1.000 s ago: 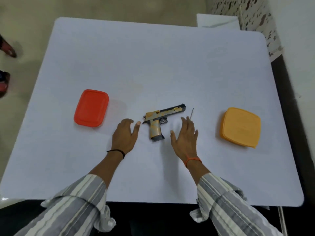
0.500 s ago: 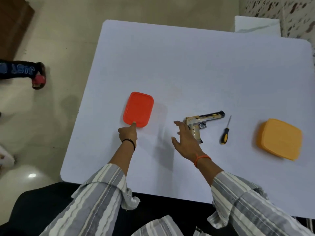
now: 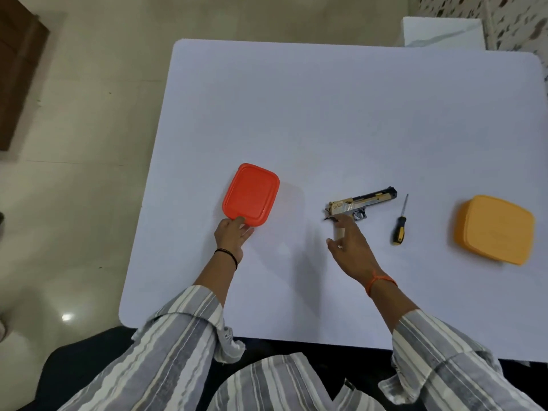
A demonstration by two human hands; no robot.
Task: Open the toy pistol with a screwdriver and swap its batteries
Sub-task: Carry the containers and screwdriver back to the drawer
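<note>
A gold and black toy pistol point(image 3: 360, 202) lies on its side on the white table point(image 3: 341, 120), barrel pointing right. My right hand point(image 3: 351, 246) hovers over its grip, fingers apart, hiding most of the grip. Whether it touches the pistol I cannot tell. A small screwdriver point(image 3: 401, 225) with a black and yellow handle lies just right of the pistol. My left hand point(image 3: 232, 235) rests at the near edge of a red lidded box point(image 3: 251, 194), fingertips touching its rim, holding nothing.
An orange lidded box point(image 3: 494, 229) sits at the table's right side. The table's left edge drops to a tiled floor. A white block point(image 3: 441, 32) stands beyond the far right corner. My striped sleeves reach over the near edge.
My left hand has moved left from beside the pistol to the red box. The right hand shifted over the pistol's grip, uncovering the screwdriver. The camera view swung left.
</note>
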